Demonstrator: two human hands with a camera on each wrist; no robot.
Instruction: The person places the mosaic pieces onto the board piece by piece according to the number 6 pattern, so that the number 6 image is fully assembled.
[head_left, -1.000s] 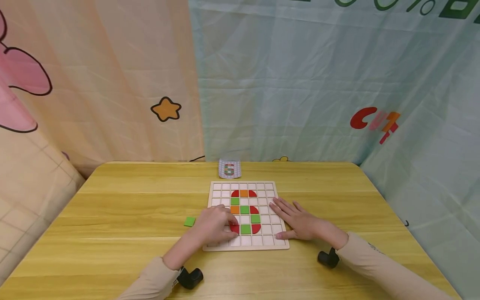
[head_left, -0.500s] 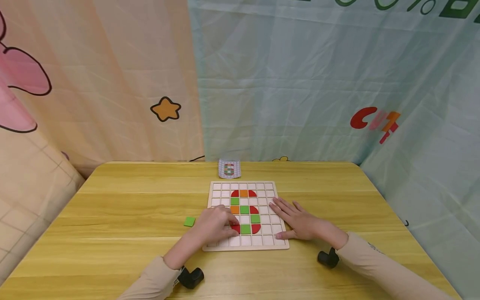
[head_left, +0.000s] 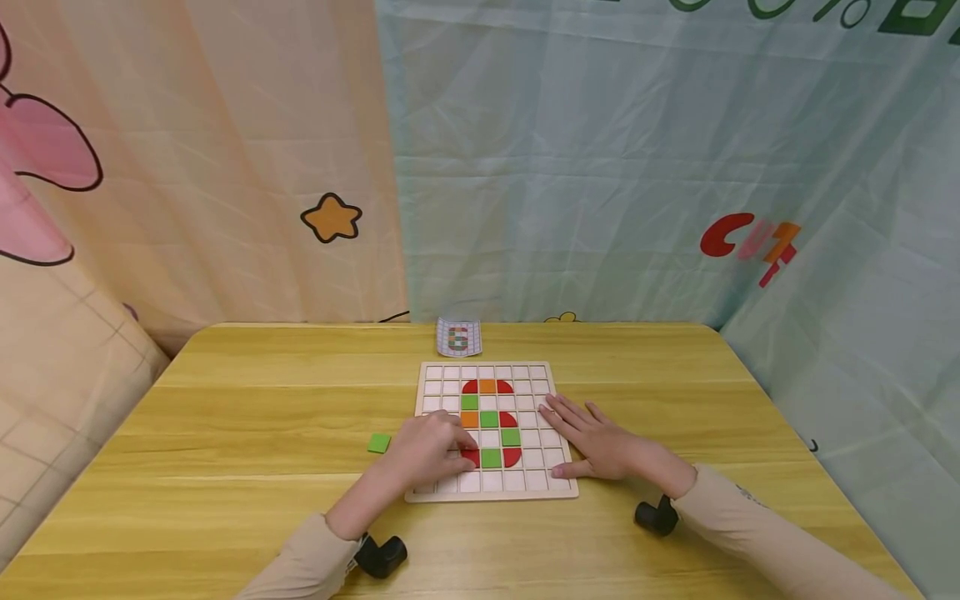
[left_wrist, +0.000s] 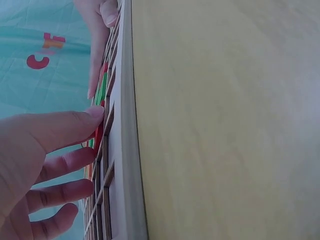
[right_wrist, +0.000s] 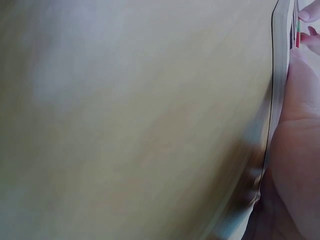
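Note:
A white gridded board (head_left: 491, 499) with a pale wooden frame lies on the table. Red, orange and green tiles sit in its cells, forming a shape like a 6. My left hand (head_left: 427, 450) reaches over the board's left side, thumb and index finger pinching a red rounded-corner tile (head_left: 471, 458) at the shape's lower left. Seen from the left wrist, that red tile (left_wrist: 99, 132) stands slightly tilted at its cell, with the other fingers spread loosely. Flat across the board's right edge rests my right hand (head_left: 600, 442), fingers straight and holding no tile.
One loose green tile (head_left: 379, 443) lies on the wooden table (head_left: 262, 467), left of the board. Behind the board is a small card (head_left: 458, 338) printed with a similar figure on a grid. Printed curtains (head_left: 555, 183) hang beyond the table's far edge.
The red tile under my left fingers has shifted very slightly to the right, the fingertips with it. My right hand keeps its place on the board.

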